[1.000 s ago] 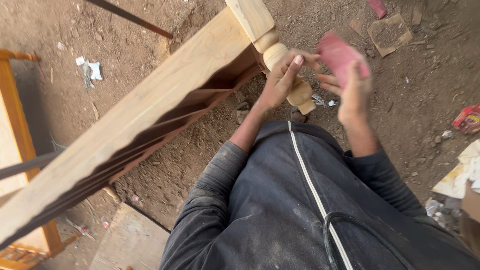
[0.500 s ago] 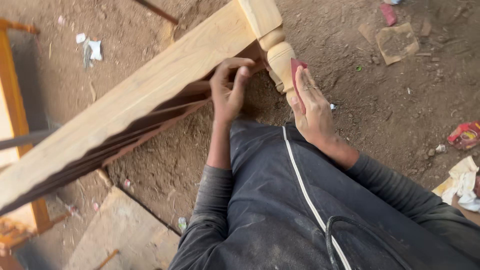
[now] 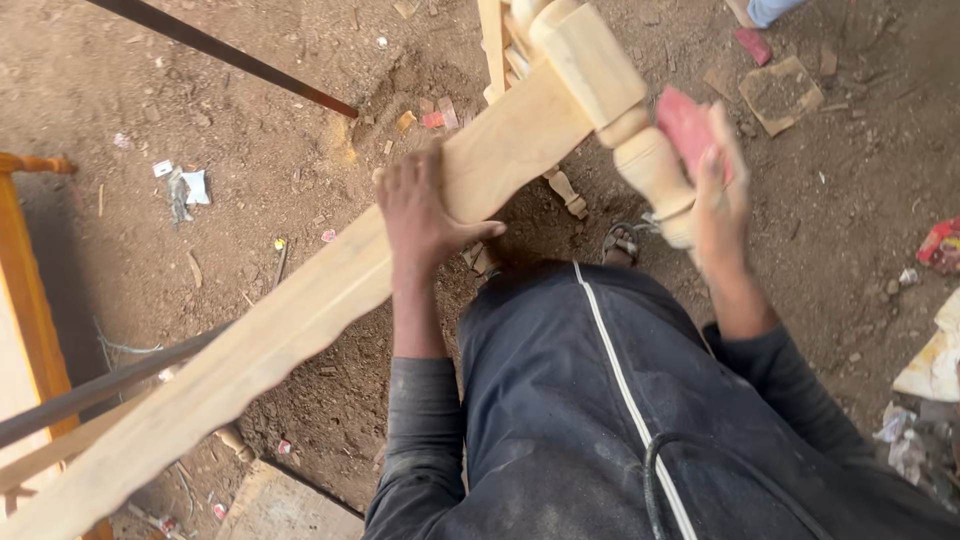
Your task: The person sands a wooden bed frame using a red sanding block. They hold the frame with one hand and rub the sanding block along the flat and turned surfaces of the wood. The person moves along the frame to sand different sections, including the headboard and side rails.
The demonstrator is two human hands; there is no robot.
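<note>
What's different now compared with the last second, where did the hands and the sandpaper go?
The left hand left the turned leg, passed under the rail, and now grips the long wooden rail from above. The right hand carried the red sandpaper down against the leg, where it now presses on the right side. The frame sits more tilted in view. The sandpaper stayed in the right hand; the dirt floor is as littered as before.
</note>
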